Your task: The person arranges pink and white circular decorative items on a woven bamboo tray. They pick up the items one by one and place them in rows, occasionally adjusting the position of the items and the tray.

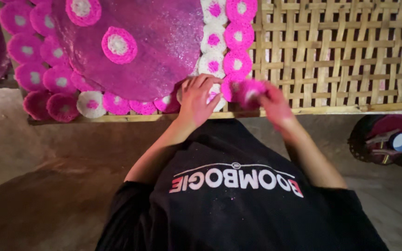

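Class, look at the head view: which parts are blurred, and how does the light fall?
Head view: the right hand and the pink disc at it are motion-blurred; the left hand is sharper; the bamboo tray is brightly lit, while the floor sits dim.

The right hand (275,104) is smeared with motion blur, and so is the small pink disc (250,90) at its fingertips, so can't tell how it's gripped. The left hand (200,98) covers a disc or two at the near edge of the woven bamboo tray (340,60). That tray runs off the top and right edges. The big pink sheet (150,51) on it gets cropped at the top too.
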